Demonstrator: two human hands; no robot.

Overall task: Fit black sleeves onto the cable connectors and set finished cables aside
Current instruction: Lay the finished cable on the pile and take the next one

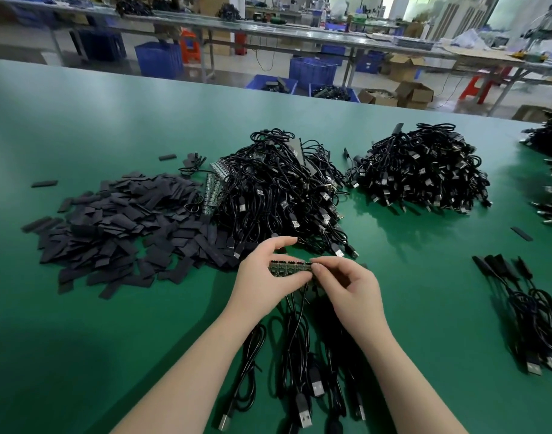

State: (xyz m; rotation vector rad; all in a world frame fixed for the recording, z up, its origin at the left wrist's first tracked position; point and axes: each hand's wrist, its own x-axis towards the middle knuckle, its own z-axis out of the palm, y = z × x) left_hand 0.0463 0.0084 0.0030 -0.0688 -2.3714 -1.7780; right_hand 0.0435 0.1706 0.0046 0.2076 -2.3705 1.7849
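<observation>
Both my hands pinch the connector strip [289, 267]: left hand [268, 277] steadies, right hand [349, 283] should snap one board off cleanly before sleeving.

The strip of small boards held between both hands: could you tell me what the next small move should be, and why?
Probably snap the end board off the strip. The right hand pinches that end, the left hand grips the rest, and cables hang from it. No board wears a sleeve yet, and the sleeve pile lies left of the hands.
</observation>
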